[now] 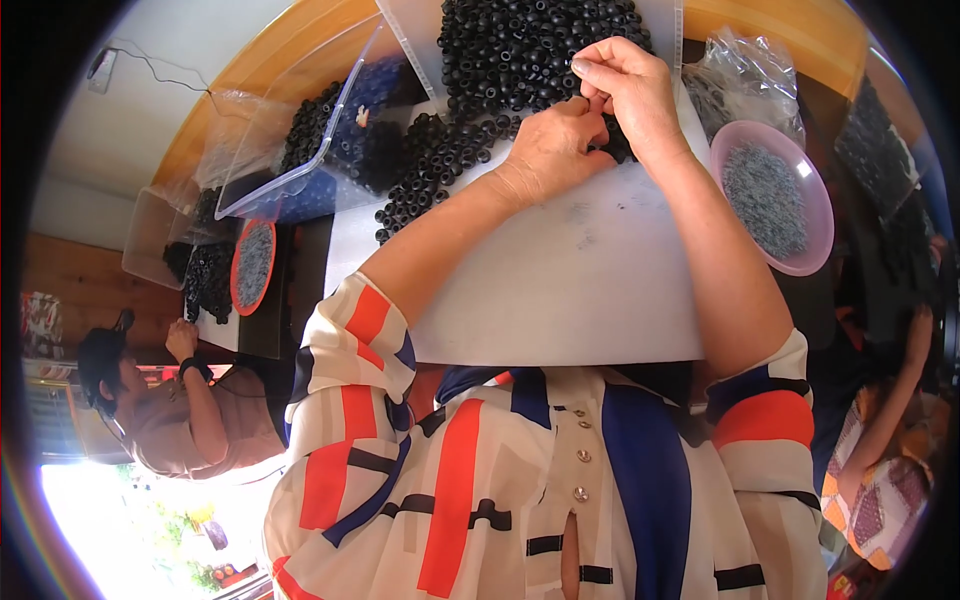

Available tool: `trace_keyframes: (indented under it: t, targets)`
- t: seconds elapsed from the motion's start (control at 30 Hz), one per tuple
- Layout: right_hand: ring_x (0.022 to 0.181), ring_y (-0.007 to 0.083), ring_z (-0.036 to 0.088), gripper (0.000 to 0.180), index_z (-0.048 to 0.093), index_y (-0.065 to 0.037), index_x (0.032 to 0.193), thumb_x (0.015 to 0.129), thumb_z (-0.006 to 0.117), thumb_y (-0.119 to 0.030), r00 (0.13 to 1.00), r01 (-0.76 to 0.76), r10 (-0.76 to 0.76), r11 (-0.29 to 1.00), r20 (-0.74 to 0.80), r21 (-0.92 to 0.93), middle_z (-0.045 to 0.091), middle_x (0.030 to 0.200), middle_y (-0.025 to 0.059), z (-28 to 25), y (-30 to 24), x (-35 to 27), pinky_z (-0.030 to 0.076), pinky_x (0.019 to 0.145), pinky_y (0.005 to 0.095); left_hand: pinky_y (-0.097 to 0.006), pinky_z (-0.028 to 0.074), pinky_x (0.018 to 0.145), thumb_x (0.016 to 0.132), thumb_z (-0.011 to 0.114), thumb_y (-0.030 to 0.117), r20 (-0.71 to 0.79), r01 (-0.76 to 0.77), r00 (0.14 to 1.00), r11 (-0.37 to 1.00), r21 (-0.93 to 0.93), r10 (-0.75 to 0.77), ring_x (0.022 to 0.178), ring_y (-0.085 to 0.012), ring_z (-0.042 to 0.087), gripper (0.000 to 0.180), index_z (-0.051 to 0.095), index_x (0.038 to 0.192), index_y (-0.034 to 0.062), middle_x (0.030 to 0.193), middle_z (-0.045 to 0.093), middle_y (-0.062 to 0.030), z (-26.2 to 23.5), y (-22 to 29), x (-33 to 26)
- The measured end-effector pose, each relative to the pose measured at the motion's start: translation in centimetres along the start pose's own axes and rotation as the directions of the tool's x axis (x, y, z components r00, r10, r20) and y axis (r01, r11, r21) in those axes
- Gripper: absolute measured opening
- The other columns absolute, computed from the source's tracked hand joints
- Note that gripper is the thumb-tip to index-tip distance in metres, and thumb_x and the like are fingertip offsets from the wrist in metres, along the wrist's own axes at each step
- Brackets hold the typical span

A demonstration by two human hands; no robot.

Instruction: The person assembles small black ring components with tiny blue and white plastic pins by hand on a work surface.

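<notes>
A heap of small black hollow round pieces (520,50) lies at the far middle of a white board (560,290), and a band of them trails toward the left. My left hand (560,145) rests at the near edge of the heap with its fingers curled in; whatever they hold is hidden. Just right of it and slightly higher, my right hand (635,95) is closed in a pinch, thumb against forefinger. Anything between those fingertips is too small to name. The two hands almost meet over the black pieces.
To the right stands a lilac bowl (822,225) of small grey bits, beside a clear plastic bag (755,75). Clear bins (335,130) with black pieces stand left, near a red-rimmed bowl (237,275). A co-worker (190,410) sits left, another person (880,450) right.
</notes>
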State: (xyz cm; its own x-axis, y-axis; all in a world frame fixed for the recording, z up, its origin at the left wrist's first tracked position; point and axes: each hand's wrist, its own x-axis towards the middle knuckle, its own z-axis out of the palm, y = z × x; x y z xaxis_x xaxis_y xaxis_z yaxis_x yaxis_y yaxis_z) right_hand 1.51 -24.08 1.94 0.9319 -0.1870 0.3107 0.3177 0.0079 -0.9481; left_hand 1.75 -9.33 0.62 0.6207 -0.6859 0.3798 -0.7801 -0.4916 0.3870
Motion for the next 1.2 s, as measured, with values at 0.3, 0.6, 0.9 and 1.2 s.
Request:
trace_keyframes:
  t: [0.3,0.6,0.9,1.2]
  targets:
    - [0.055,0.0057,0.051,0.007,0.068,-0.006,0.09,0.088,0.067,-0.013,1.0,0.005,-0.003,0.998,-0.026,0.067,0.06,0.068,-0.0015,0.0,-0.1,0.0,0.036,0.052,0.0209,-0.041,0.054,0.071,0.07,0.068,0.018,0.039,-0.079,0.996,0.985,0.15,0.074,0.087,-0.0267,0.064,0.016,0.067,0.08,0.0046,0.09,0.062,-0.0089,0.4,-0.2,0.0]
    - [0.056,0.0058,0.051,0.006,0.067,-0.007,0.09,0.087,0.067,-0.013,0.997,-0.014,0.019,0.998,0.077,-0.059,0.06,0.069,-0.0022,0.8,-1.3,-0.9,0.036,0.052,0.0201,-0.033,0.049,0.064,0.073,0.071,0.01,0.049,0.05,0.997,0.997,0.063,-0.053,0.07,-0.022,0.06,0.018,0.067,0.089,0.0019,0.08,0.058,-0.0076,-4.2,-1.7,-5.4]
    - [0.058,0.0052,0.049,0.007,0.063,-0.002,0.086,0.087,0.065,-0.009,0.913,0.063,0.018,0.981,0.406,-0.184,0.056,0.068,-0.0013,1.7,-1.9,-1.7,0.04,0.051,0.0214,-0.034,0.051,0.07,0.072,0.074,0.011,0.075,0.171,0.985,0.958,-0.231,-0.158,0.076,-0.0214,0.062,0.029,0.068,0.1,0.0041,0.087,0.06,-0.007,-4.5,-2.6,-6.7]
    - [0.059,0.0063,0.05,0.008,0.059,-0.003,0.079,0.085,0.063,-0.006,0.783,0.018,0.263,0.896,0.564,-0.443,0.054,0.065,-0.0017,1.4,-2.0,-1.5,0.038,0.046,0.0232,-0.032,0.05,0.07,0.076,0.073,0.01,-0.006,0.166,0.986,0.984,-0.07,-0.167,0.074,-0.0203,0.061,0.021,0.065,0.093,0.0003,0.081,0.06,-0.0072,-2.7,-2.7,-5.9]
